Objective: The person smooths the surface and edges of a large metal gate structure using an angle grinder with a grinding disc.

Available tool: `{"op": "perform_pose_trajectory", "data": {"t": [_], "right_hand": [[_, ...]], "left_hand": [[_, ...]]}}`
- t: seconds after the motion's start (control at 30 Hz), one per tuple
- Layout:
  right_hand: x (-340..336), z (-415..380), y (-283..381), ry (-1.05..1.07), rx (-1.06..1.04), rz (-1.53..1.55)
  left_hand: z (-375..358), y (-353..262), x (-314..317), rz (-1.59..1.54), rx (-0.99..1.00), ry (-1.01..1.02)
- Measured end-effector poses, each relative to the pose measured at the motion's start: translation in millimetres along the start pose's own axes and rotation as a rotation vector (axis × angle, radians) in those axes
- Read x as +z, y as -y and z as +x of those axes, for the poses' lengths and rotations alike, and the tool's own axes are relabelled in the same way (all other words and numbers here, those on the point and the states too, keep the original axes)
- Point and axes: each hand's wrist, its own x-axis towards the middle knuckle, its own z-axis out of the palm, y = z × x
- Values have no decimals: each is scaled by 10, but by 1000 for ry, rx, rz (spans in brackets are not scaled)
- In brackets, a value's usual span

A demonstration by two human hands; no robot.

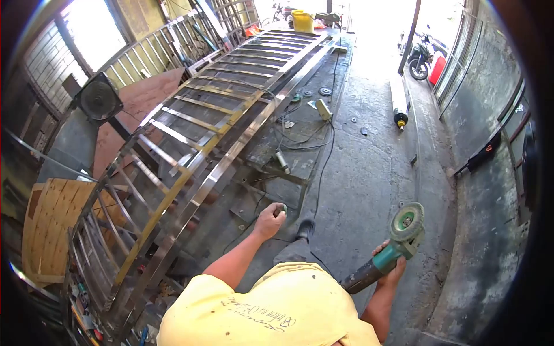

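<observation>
My right hand (390, 270) is wrapped round the body of a green and black angle grinder (385, 262). The grinder's round disc (407, 221) faces up, out to the right of my body. In front of my yellow shirt, my left hand (270, 221) is closed, with a small dark-green bit showing at the fingertips; what it is I cannot make out. Left of that hand, and apart from it, a long metal frame with crossbars (213, 128) slants across the floor area. A shiny metal bar (222, 167) runs along its near side.
Cables (306, 141), loose discs (325, 91) and a small pale block (324, 109) lie beyond my left hand. A gas cylinder (399, 101) lies on the right. A fan or speaker (99, 99), plywood (55, 225), a yellow bucket (303, 21) and a motorcycle (420, 60) stand around.
</observation>
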Motion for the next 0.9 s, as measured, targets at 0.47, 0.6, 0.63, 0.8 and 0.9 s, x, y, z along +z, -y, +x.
{"op": "perform_pose_trajectory", "data": {"t": [0.47, 0.6, 0.63, 0.8, 0.9], "right_hand": [[-483, 2956, 515, -127, -45, -113], [-434, 3681, 501, -124, -17, -113], [-476, 3867, 529, -110, -25, -112], [-845, 4845, 683, -60, -37, -120], [-1142, 5592, 782, -4, -52, -100]], "left_hand": [[3378, -163, 1248, -139, -60, -21], [4072, -286, 1531, -233, -91, 6], [4211, -357, 1618, -230, -77, 5], [5008, -555, 2138, -242, -37, -35], [5560, -577, 2534, -244, -30, -123]]}}
